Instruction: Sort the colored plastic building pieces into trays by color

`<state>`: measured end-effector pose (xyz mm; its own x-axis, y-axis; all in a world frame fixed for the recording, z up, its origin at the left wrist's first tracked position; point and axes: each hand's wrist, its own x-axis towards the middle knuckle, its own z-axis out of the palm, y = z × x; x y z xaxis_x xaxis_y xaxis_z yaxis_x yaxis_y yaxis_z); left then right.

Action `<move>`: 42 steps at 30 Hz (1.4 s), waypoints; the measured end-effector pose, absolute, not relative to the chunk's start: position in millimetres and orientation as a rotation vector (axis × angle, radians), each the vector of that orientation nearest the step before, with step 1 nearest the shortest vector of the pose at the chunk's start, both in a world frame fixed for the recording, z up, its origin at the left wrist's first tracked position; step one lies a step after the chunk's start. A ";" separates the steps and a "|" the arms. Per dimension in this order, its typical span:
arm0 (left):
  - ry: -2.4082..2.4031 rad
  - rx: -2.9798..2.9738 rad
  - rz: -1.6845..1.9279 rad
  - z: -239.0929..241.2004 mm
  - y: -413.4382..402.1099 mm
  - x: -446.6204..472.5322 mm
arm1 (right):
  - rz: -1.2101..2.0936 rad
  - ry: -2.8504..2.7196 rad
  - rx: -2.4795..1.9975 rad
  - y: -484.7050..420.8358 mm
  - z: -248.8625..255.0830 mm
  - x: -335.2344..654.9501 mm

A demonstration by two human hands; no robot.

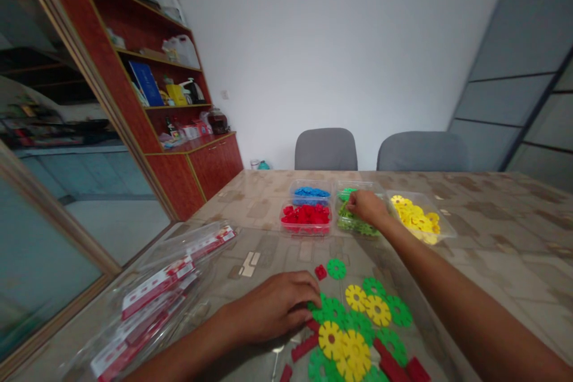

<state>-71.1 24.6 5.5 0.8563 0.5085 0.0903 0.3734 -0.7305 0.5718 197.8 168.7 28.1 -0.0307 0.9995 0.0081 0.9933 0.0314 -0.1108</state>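
Observation:
My right hand (369,208) reaches over a clear tub (358,233) of green pieces at the back of the table. Its fingers are pinched together, and whatever they hold is hidden. Bright green discs (347,193) show just behind the fingertips. Lower down, my left hand (284,304) rests at the left edge of a loose pile. Its thumb and fingers close around the rim of a green notched disc (317,310). Yellow notched discs (353,352), more green ones and dark red strips (305,347) lie in that pile. A small red piece (320,272) sits above it.
Clear tubs of red pieces (307,215), blue discs (312,192) and yellow discs (414,215) flank the green tub. Plastic bags with red-and-white labels (159,286) lie on the left. Two grey chairs (326,149) stand behind the patterned table (501,239).

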 end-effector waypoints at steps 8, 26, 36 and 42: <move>0.640 2.476 0.322 8.2 24.3 -70.1 | 0.121 -2.208 -1.987 176.4 35.4 218.5; 0.637 2.476 0.311 7.1 24.4 -69.6 | 0.051 -2.228 -1.760 176.6 33.3 259.2; 0.635 2.481 0.308 6.5 24.6 -70.7 | -0.004 -2.231 -1.688 166.7 20.2 264.8; 0.625 2.485 0.311 8.0 24.4 -69.3 | 0.023 -2.241 -1.750 162.1 27.4 277.3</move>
<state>-69.3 24.4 8.0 0.8651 0.4943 0.0852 0.3663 -0.7387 0.5658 277.3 162.1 27.4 -0.2150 0.9512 0.2214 0.9464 0.2589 -0.1931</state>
